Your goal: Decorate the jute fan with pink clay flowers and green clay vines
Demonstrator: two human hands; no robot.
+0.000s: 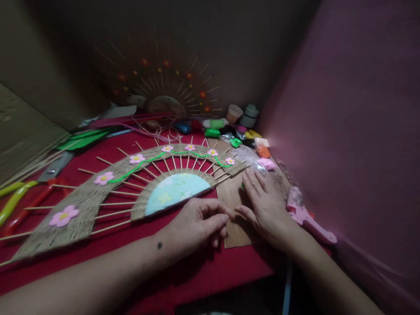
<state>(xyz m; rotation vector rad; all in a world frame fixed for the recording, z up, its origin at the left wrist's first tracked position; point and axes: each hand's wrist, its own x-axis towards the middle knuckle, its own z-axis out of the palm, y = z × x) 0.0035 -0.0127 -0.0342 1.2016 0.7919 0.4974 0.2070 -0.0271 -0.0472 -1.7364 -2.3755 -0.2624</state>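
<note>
A fan-shaped craft of thin sticks and woven twine lies on a red cloth. Pink flowers with yellow centres and a wavy green strand decorate its outer band; a light blue half circle fills its centre. My left hand is closed just below that half circle, thumb against the fingers; anything in the pinch is too small to make out. Flat on a brown board, my right hand has its fingers stretched out. A bit of green shows beside its fingertips.
Scissors lie at the left edge. Colored clay packets, a cup and a jar stand behind the board. A pink glue gun rests by the right wall. A second fan leans at the back.
</note>
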